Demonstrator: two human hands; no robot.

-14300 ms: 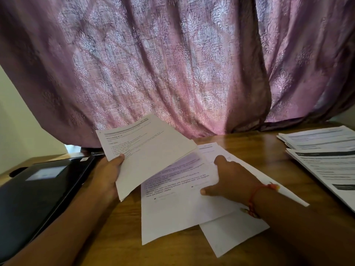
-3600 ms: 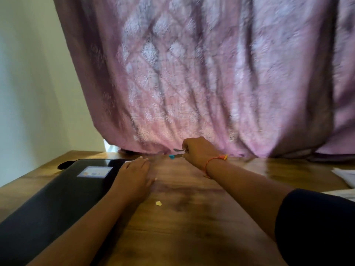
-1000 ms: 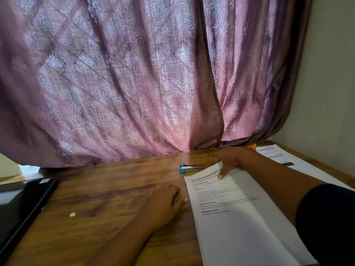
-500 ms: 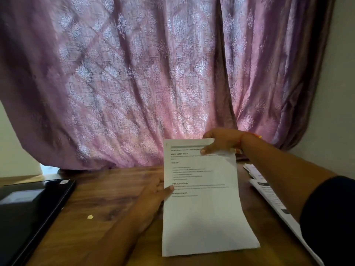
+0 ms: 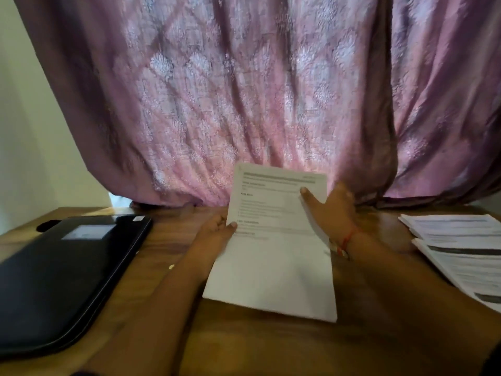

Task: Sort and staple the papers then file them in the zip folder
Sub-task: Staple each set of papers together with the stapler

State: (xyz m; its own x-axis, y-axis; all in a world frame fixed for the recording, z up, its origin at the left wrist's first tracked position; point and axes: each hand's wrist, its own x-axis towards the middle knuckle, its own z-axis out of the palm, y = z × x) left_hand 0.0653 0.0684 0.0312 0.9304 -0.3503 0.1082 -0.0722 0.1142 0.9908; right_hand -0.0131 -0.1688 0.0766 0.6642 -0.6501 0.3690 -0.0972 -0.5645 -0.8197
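- The wooden table (image 5: 244,346) fills the near ground, and everything else is placed against it.
- On the table's left side lies the black zip folder (image 5: 62,278), flat and closed, with a pale label (image 5: 88,231) near its far edge; what it holds cannot be seen.
- A small pale scrap (image 5: 171,266) sits on the table between the folder and the left forearm.
- Over the middle of the table the held papers (image 5: 273,245) stand tilted, top edge leaning away; the bottom edge is close to the wood, but whether it touches cannot be told.
- The front sheet is white, with a grey bar across the top and short blocks of blurred print on its upper half; the lower half is blank.
- How many sheets are in the set cannot be told.
- The left hand (image 5: 214,234) grips the papers at their left edge, thumb lying on the front and fingers hidden behind.
- The right hand (image 5: 332,210) holds the right edge higher up, thumb pressed on the front near the top corner, with fingers behind the sheet.
- A red thread (image 5: 348,237) circles the right wrist.
- On the table's right side rest two stacks of printed papers (image 5: 461,248), lying flat and well apart from the held set.
- Behind the table's far edge hangs a patterned mauve curtain (image 5: 244,90), its hem touching the wood.
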